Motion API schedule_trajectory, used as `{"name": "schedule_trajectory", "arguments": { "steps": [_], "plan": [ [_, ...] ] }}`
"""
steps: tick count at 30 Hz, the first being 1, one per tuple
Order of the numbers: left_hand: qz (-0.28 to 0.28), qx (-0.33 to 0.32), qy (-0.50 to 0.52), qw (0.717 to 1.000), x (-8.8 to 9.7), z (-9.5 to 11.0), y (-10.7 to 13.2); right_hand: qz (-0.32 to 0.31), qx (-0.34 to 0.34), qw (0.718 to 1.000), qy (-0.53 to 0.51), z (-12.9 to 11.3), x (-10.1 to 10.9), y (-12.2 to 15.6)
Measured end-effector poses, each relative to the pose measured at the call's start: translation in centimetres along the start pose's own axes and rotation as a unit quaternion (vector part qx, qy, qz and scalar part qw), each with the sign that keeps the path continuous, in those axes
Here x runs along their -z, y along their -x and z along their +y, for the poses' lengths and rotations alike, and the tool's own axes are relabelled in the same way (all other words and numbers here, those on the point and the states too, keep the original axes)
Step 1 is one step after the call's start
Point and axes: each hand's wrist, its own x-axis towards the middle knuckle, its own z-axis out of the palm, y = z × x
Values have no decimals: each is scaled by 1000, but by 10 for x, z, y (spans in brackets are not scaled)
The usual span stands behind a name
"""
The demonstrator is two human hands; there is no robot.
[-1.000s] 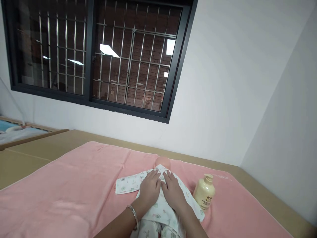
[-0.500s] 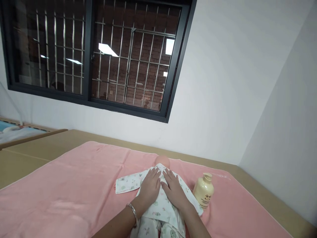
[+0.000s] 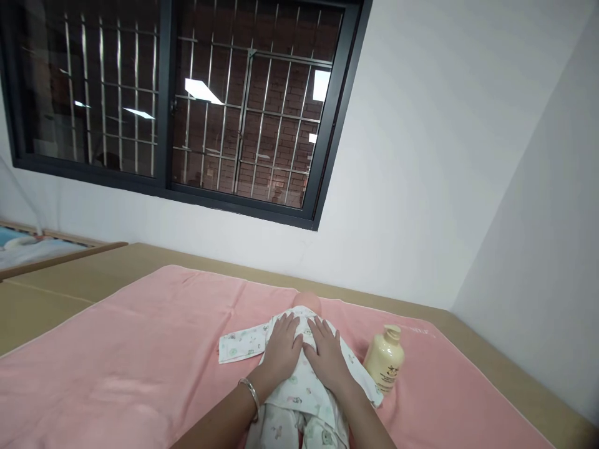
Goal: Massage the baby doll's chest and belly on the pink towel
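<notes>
A baby doll [image 3: 307, 302] in a white printed top [image 3: 299, 393] and matching trousers [image 3: 281, 429] lies on a pink blanket [image 3: 154, 349], its head pointing away from me. My left hand [image 3: 282, 349] rests flat on the left side of the doll's upper body, fingers stretched out. On the right side, my right hand [image 3: 327, 357] lies flat in the same way, thumb towards the other hand. One sleeve [image 3: 242, 344] reaches out to the left. The other slants down to the right, near a pale yellow pump bottle [image 3: 385, 358] standing upright. The doll's face is out of sight.
The blanket covers a tan padded surface [image 3: 150, 254] that runs along a white wall [image 3: 402, 187]. A dark-framed window [image 3: 168, 125] with metal bars is above. At far left is a wood-edged cot or bed [image 3: 47, 252] with pale blue and white bedding.
Both hands have slid slightly down the doll's upper body, baring more of the top near its neck. The fabric there looks flatter. The bottle stays put.
</notes>
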Motion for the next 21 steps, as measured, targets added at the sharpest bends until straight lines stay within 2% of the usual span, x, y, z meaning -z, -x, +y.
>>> {"name": "schedule_trajectory", "arguments": {
  "steps": [5, 8, 11, 13, 16, 21],
  "plan": [
    [45, -64, 8, 997, 3, 2, 5, -4, -8, 1000, 8, -14, -4, 5],
    [54, -42, -7, 998, 5, 4, 7, -9, -13, 1000, -9, -15, -6, 6],
    [41, 11, -17, 999, 5, 6, 4, -1, -1, 999, -43, -4, -7, 2],
    [29, 24, -15, 999, 4, 6, 2, 11, 19, 998, -60, 5, -9, -2],
    [18, 5, -5, 1000, 0, 5, 0, 28, 31, 997, -67, 16, -14, -7],
    [46, -13, -3, 999, -4, 2, -1, 64, 50, 995, -66, 25, -25, -9]
  ]
}}
